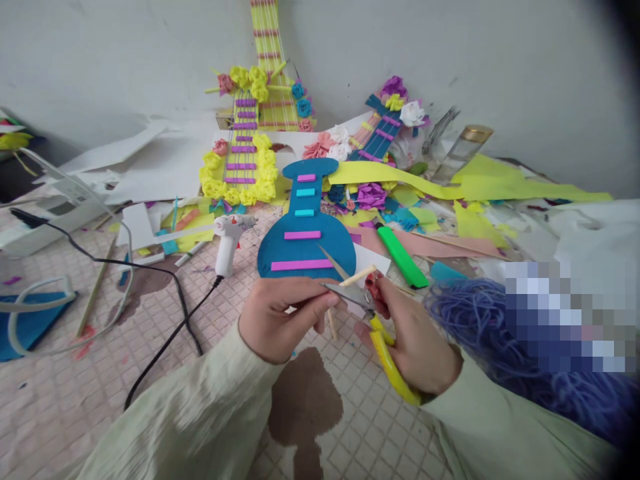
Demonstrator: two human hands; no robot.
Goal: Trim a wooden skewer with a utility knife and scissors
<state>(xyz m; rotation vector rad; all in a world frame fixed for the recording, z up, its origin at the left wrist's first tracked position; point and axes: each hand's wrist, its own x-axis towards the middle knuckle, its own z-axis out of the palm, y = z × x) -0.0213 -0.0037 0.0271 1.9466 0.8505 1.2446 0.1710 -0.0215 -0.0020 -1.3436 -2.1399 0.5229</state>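
My right hand (417,333) grips a pair of scissors (384,357) with a yellow handle loop. A red piece (377,293) shows at its fingers, perhaps part of the handles. The blades stand apart, pointing left. Between them lies a short pale wooden stick (359,275), its near end at the fingertips of my left hand (285,317), which is closed in a pinch. Another thin stick (333,325) shows below those fingers. Just beyond both hands is a blue guitar-shaped cutout (306,250) with purple and light-blue strips across it.
A white glue gun (227,250) with a black cord stands at left. Paper-flower guitars (243,143) lean on the wall. On the right are a green cutter (403,257), a yellow paper strip (400,177) and a heap of blue-purple yarn (475,327). Paper scraps litter the table's back.
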